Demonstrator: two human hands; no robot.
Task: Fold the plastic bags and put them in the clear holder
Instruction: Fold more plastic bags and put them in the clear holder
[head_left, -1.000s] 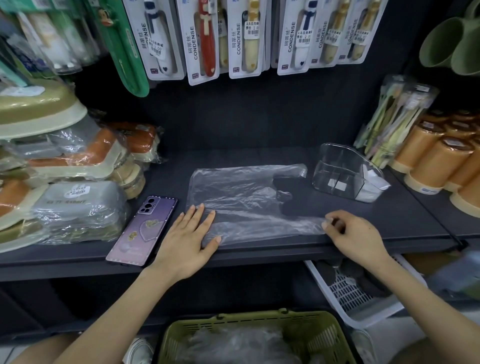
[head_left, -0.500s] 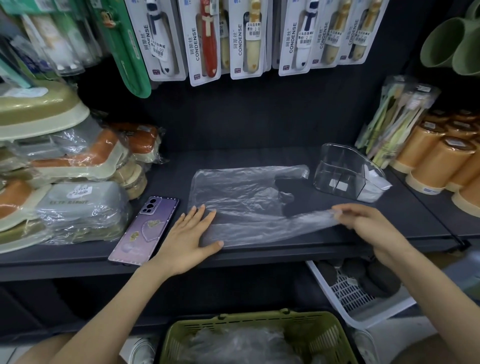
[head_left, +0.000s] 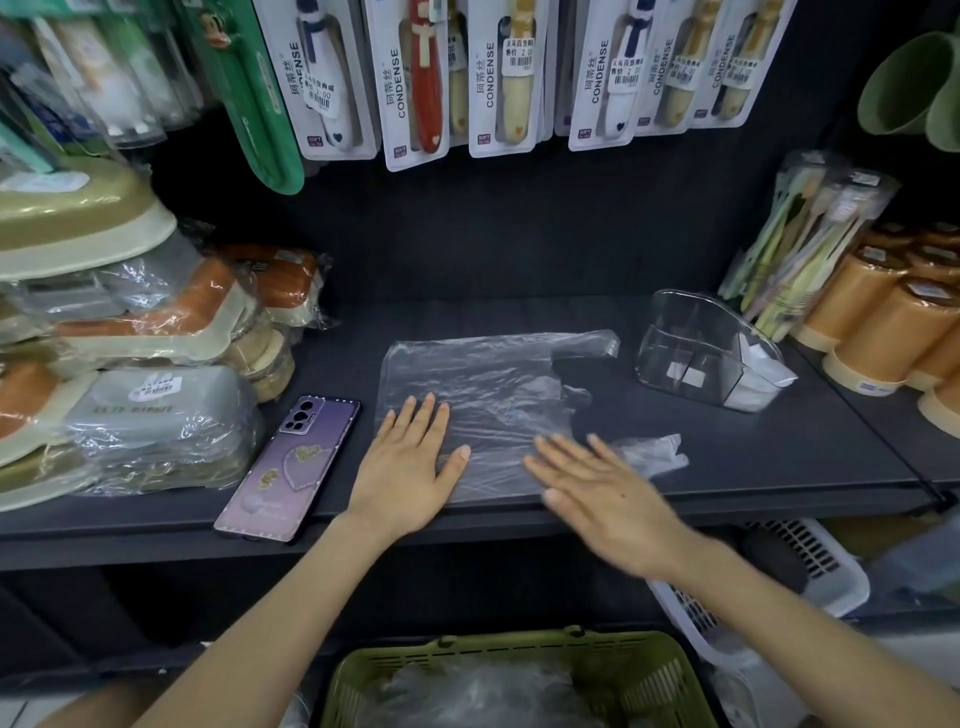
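The plastic bag (head_left: 483, 410) lies flat on the dark shelf (head_left: 779, 457), long axis running left to right, handles toward the clear holder (head_left: 696, 348) on the right. Both hands rest spread and flat, pinching nothing — the left hand (head_left: 405, 467) on the bag's near-left corner, the right hand (head_left: 602, 488) on its near edge, nearer the loose handle and the holder.

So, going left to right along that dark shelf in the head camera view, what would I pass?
Wrapped boxes → phone → left hand → right hand, both flat on the plastic bag → clear holder → orange cups.
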